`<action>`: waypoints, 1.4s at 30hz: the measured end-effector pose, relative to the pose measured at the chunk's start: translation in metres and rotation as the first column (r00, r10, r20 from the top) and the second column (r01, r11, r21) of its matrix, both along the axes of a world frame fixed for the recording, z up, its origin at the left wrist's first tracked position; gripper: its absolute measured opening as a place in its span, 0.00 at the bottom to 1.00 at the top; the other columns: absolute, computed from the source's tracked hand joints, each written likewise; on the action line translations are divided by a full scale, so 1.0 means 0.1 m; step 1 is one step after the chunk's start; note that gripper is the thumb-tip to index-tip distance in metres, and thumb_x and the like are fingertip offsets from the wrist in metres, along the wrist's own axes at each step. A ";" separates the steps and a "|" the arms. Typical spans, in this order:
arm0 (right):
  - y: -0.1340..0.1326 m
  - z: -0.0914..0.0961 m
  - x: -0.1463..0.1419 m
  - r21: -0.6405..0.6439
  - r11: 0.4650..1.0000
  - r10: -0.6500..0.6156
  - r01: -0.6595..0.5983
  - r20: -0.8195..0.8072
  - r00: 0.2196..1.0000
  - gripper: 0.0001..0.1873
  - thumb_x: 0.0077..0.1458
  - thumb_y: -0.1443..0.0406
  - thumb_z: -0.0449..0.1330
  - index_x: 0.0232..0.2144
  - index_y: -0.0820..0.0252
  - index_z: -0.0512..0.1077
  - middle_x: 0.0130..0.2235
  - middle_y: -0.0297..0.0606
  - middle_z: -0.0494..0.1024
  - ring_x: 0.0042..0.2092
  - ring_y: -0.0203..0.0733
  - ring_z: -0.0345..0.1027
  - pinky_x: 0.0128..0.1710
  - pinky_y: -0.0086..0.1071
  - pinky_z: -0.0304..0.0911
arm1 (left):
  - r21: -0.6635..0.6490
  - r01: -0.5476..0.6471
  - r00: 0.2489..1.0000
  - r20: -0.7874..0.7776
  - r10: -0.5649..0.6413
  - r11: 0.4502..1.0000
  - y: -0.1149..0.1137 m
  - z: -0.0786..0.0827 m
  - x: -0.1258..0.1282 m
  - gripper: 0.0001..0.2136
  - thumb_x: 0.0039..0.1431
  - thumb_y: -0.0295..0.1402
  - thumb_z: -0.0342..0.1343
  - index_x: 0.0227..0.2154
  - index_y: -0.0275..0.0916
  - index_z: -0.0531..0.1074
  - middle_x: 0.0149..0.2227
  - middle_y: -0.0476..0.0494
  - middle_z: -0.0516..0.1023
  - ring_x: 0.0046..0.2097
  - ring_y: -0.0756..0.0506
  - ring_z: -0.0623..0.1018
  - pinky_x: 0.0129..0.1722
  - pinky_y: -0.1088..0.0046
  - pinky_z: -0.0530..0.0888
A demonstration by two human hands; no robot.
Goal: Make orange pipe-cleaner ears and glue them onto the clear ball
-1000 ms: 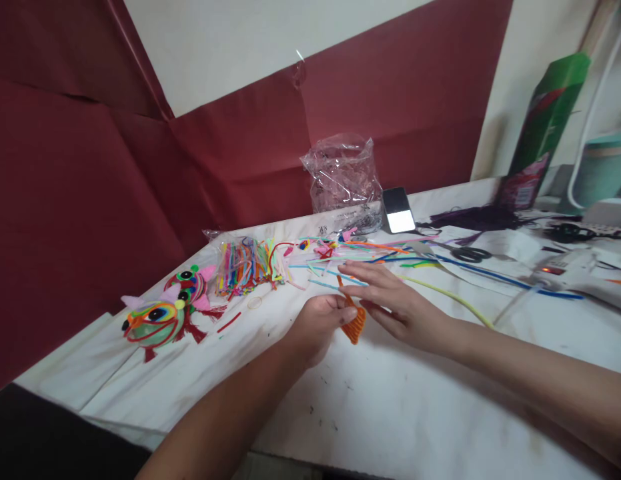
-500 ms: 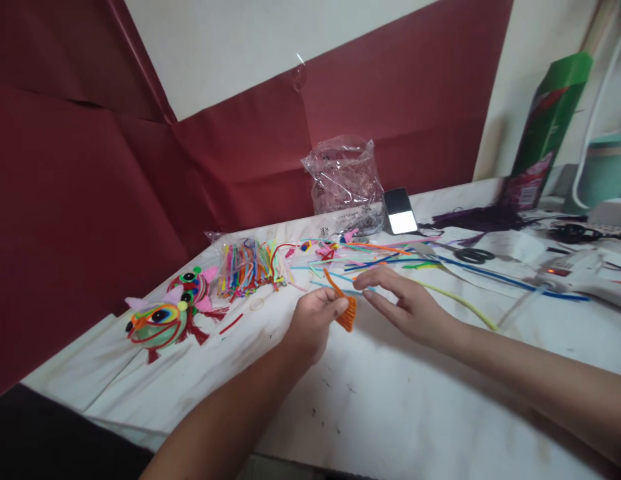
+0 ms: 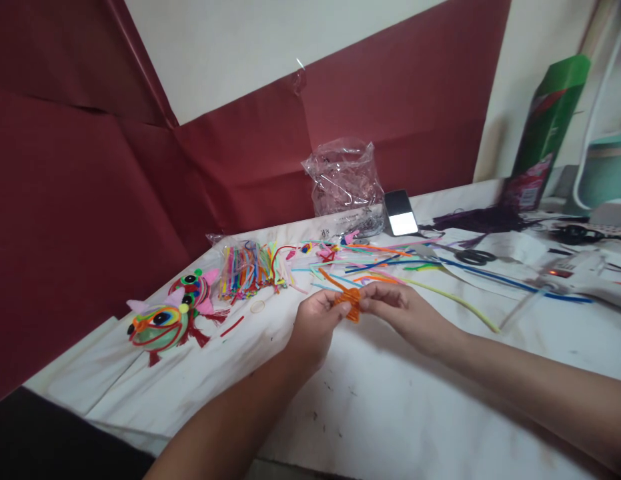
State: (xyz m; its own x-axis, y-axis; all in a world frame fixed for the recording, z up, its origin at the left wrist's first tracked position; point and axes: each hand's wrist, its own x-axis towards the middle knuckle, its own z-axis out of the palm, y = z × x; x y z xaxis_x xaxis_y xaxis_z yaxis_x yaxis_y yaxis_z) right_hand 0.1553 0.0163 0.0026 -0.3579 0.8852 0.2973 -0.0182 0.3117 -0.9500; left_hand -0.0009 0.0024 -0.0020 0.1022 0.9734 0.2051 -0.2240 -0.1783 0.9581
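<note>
Between my hands, above the white table, is an orange pipe cleaner (image 3: 352, 308) bent into a tight zigzag patch, one straight end sticking out to the upper left. My left hand (image 3: 317, 323) pinches its left side between thumb and fingers. At its right edge, the thumb and fingertips of my right hand (image 3: 397, 307) close on it. Behind the hands lie loose pipe cleaners, among them a yellow-green one (image 3: 455, 303) and a dark blue one (image 3: 510, 281).
A bundle of coloured pipe cleaners (image 3: 250, 270) lies in a plastic bag. Two decorated animal heads (image 3: 160, 327) with tassels sit at left. Behind are a clear bag (image 3: 345, 180), a phone (image 3: 401, 213), scissors (image 3: 475, 257), a glue gun (image 3: 570, 277) and a green bottle (image 3: 550, 127).
My right hand has moved left and closed on the orange pipe cleaner's right edge. The folded patch has turned to face me more. My left hand keeps its pinch.
</note>
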 end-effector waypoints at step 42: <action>0.15 -0.20 -0.01 -0.207 0.963 0.141 -0.170 -0.145 0.979 0.15 0.42 0.56 0.64 0.21 0.61 0.68 0.21 0.30 0.70 0.25 0.32 0.60 0.30 0.29 0.55 | -0.101 0.009 0.997 0.072 -0.002 0.995 0.10 -0.03 -0.04 0.13 0.39 0.37 0.65 0.22 0.32 0.71 0.21 0.48 0.72 0.25 0.52 0.68 0.30 0.74 0.63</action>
State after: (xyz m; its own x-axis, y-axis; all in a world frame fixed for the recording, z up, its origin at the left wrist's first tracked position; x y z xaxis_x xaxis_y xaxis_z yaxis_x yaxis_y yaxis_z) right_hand 0.1548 0.0313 -0.0173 -0.4677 0.8700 0.1559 -0.1758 0.0813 -0.9811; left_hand -0.0047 0.0127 -0.0054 0.0961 0.9890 0.1121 -0.2932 -0.0795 0.9528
